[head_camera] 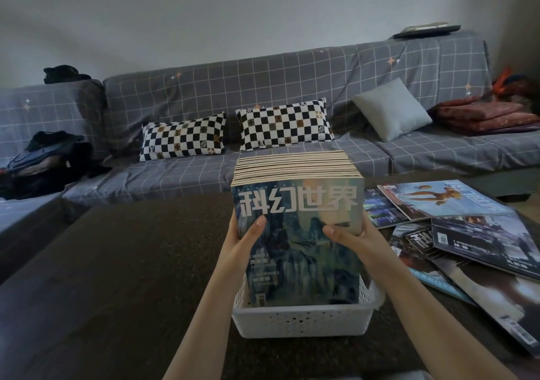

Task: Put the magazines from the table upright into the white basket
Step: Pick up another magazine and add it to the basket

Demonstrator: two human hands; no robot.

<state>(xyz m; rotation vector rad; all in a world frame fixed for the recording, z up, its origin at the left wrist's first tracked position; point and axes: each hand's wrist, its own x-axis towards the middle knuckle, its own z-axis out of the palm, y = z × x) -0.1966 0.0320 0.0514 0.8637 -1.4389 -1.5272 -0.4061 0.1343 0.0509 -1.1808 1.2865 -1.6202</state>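
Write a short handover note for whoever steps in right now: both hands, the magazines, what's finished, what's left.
Left hand and right hand both grip the stack of magazines, one at each side, thumbs on the front cover.
The stack stands upright in the white basket on the dark table.
Done: this stack is in the basket.
Left: the loose magazines lying flat on the table to the right of the basket.

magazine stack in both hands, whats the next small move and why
Probably let go and reach right: the magazine stack already stands upright in the white basket, gripped by left hand and right hand, while loose magazines lie on the table.
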